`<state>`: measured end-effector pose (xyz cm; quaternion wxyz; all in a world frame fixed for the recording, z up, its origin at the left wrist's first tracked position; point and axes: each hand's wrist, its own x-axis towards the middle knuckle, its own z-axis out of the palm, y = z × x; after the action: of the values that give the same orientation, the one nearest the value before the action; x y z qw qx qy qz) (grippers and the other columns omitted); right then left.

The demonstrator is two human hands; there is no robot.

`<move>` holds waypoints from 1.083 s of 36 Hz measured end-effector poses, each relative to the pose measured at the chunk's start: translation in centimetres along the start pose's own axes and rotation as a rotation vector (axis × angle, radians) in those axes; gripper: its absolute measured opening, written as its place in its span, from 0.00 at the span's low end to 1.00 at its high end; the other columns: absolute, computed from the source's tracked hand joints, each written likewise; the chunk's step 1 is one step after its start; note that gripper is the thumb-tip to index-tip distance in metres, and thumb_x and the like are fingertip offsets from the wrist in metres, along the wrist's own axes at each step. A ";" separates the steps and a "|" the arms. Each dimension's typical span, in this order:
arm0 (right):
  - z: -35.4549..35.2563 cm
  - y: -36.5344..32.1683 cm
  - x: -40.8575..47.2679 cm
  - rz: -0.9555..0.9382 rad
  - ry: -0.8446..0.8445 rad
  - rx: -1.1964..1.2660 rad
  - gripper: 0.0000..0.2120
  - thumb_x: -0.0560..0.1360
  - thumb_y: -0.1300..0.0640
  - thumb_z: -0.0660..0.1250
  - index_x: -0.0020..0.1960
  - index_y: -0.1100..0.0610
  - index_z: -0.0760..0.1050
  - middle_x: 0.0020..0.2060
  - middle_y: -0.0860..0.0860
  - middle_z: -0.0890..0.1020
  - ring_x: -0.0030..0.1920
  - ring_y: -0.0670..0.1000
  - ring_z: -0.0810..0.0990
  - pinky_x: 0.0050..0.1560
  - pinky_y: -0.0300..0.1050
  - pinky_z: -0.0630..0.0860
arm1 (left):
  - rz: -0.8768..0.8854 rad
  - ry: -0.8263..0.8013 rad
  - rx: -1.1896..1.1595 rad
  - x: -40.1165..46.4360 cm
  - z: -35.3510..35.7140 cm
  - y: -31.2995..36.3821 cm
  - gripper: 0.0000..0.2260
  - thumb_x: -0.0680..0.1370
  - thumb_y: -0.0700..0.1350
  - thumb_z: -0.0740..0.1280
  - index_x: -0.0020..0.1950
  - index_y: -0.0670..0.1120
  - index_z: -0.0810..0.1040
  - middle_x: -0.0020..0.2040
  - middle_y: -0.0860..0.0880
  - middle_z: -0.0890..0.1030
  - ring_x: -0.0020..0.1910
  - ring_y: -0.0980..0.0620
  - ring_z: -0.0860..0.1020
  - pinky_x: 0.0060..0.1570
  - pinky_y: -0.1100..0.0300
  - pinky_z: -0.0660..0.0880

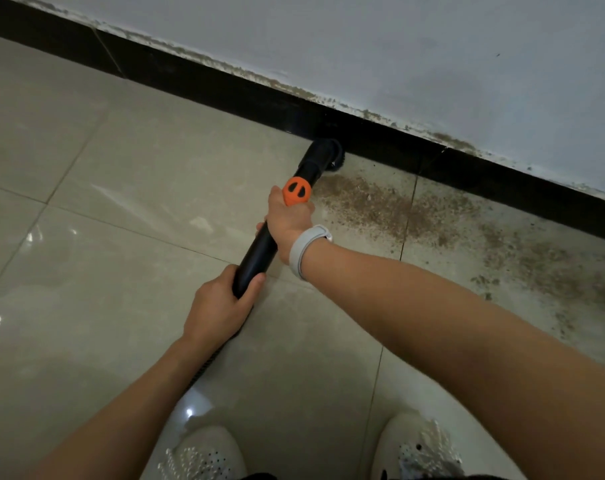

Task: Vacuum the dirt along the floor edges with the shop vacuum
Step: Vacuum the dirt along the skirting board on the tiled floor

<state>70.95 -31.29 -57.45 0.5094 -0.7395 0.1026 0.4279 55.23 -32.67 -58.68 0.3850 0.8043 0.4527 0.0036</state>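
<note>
— Brown dirt (380,206) lies by the black baseboard (467,171). Where's the vacuum wand (259,247)?
— Both hands grip it: left hand (218,306) low, right hand (287,220) near the orange ring (297,192). Its brush (325,150) touches the baseboard.

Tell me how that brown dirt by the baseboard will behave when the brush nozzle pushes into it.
The dirt looks like loose, fine grains, so it would probably scatter rather than clump. It lies thinly spread, likely light enough to lift easily. The brush nozzle may flick some sideways.

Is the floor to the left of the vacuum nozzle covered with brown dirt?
No, the brown dirt lies to the right of the vacuum nozzle, and the tiles on its left look clean.
</note>
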 end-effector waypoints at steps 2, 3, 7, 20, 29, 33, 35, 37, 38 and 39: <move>-1.4 0.0 0.2 0.022 -0.032 0.042 0.22 0.78 0.45 0.64 0.63 0.58 0.64 0.38 0.55 0.77 0.30 0.53 0.80 0.43 0.52 0.83 | 0.023 -0.023 0.030 0.0 0.4 0.5 0.12 0.78 0.57 0.63 0.46 0.48 0.71 0.34 0.48 0.78 0.31 0.52 0.74 0.29 0.62 0.66; -1.8 0.0 0.2 0.024 -0.039 0.041 0.23 0.77 0.45 0.64 0.64 0.59 0.65 0.39 0.55 0.78 0.29 0.52 0.80 0.41 0.52 0.83 | 0.032 -0.032 0.041 0.0 0.6 0.7 0.13 0.78 0.57 0.63 0.46 0.48 0.71 0.34 0.47 0.78 0.31 0.51 0.74 0.29 0.62 0.67; -2.9 -0.1 -0.1 0.033 -0.046 0.042 0.25 0.76 0.43 0.65 0.65 0.59 0.67 0.36 0.54 0.78 0.29 0.52 0.81 0.41 0.52 0.83 | 0.036 -0.044 0.056 -0.1 1.1 1.3 0.12 0.78 0.57 0.62 0.47 0.49 0.71 0.35 0.48 0.78 0.31 0.53 0.73 0.29 0.64 0.65; -7.5 0.0 0.1 0.069 -0.020 0.209 0.11 0.79 0.50 0.65 0.50 0.58 0.70 0.33 0.54 0.74 0.31 0.53 0.77 0.47 0.53 0.82 | 0.118 -0.137 0.138 0.4 2.2 3.6 0.13 0.78 0.58 0.63 0.46 0.48 0.70 0.33 0.51 0.74 0.32 0.51 0.74 0.29 0.62 0.65; -10.5 0.1 0.1 0.061 0.055 0.250 0.17 0.78 0.51 0.64 0.62 0.60 0.68 0.34 0.55 0.75 0.31 0.53 0.77 0.37 0.48 0.81 | 0.165 -0.175 0.138 0.3 4.2 5.3 0.15 0.77 0.59 0.63 0.47 0.46 0.71 0.34 0.49 0.76 0.34 0.47 0.75 0.33 0.56 0.68; -11.8 -0.1 0.2 0.068 0.081 0.289 0.21 0.78 0.50 0.65 0.66 0.60 0.67 0.36 0.55 0.75 0.32 0.53 0.77 0.37 0.48 0.81 | 0.178 -0.198 0.144 0.6 4.7 6.4 0.17 0.77 0.60 0.62 0.47 0.46 0.72 0.34 0.49 0.75 0.34 0.47 0.75 0.34 0.55 0.70; -12.2 -0.2 0.1 0.072 0.087 0.304 0.22 0.78 0.49 0.65 0.66 0.60 0.67 0.37 0.55 0.75 0.32 0.53 0.77 0.35 0.47 0.82 | 0.179 -0.205 0.143 0.6 5.0 6.8 0.17 0.76 0.60 0.62 0.47 0.46 0.72 0.33 0.50 0.75 0.34 0.47 0.76 0.34 0.55 0.70; -12.4 -0.2 0.0 0.080 0.081 0.306 0.22 0.78 0.49 0.66 0.66 0.60 0.67 0.36 0.55 0.75 0.31 0.53 0.78 0.33 0.46 0.81 | 0.177 -0.214 0.146 0.6 5.1 6.8 0.17 0.77 0.60 0.62 0.46 0.46 0.71 0.33 0.50 0.75 0.33 0.48 0.75 0.33 0.55 0.70; -12.5 -0.2 -0.1 0.082 0.079 0.306 0.22 0.78 0.49 0.66 0.66 0.60 0.67 0.36 0.55 0.75 0.30 0.53 0.77 0.33 0.46 0.81 | 0.179 -0.215 0.148 0.6 5.1 6.8 0.16 0.77 0.60 0.62 0.46 0.47 0.71 0.33 0.50 0.75 0.33 0.48 0.75 0.32 0.56 0.69; -12.5 -0.2 -0.2 0.081 0.074 0.309 0.21 0.78 0.49 0.66 0.65 0.60 0.67 0.35 0.55 0.75 0.30 0.53 0.77 0.32 0.46 0.81 | 0.185 -0.212 0.152 0.6 5.1 6.8 0.16 0.77 0.60 0.62 0.46 0.47 0.71 0.33 0.50 0.75 0.33 0.49 0.75 0.31 0.57 0.68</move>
<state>77.61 -41.76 -55.72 0.5954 -0.6628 0.2156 0.3996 62.30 -37.33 -58.21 0.3666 0.8651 0.3327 -0.0801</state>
